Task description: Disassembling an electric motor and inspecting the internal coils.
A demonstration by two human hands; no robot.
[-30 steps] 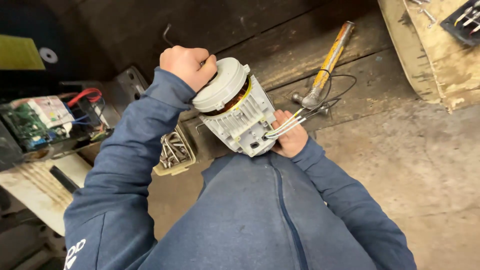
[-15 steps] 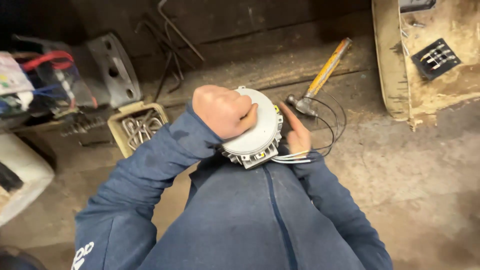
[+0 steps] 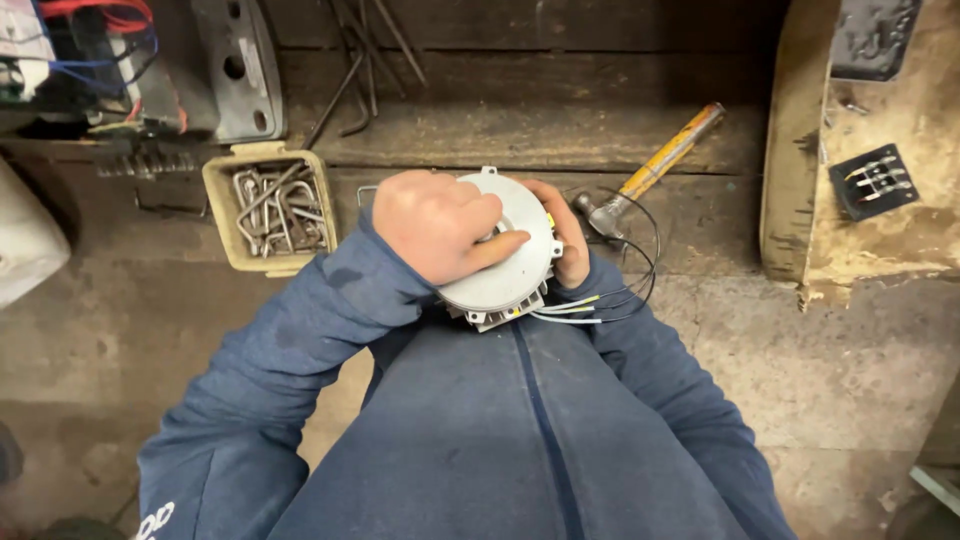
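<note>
The left hand lies closed over the top face of a round, pale grey motor housing, fingers curled down on it; the right hand clasps its far side, mostly hidden behind the rim. The housing is held against the person's chest, above the floor. Its end cover appears seated, and loose wires trail unconnected from its lower right edge, so wiring seems left undone. Right of the housing, a yellow-handled hammer lies on a wooden ledge. Left of the housing stands a tub of bent metal hooks. Nothing blocks either hand.
</note>
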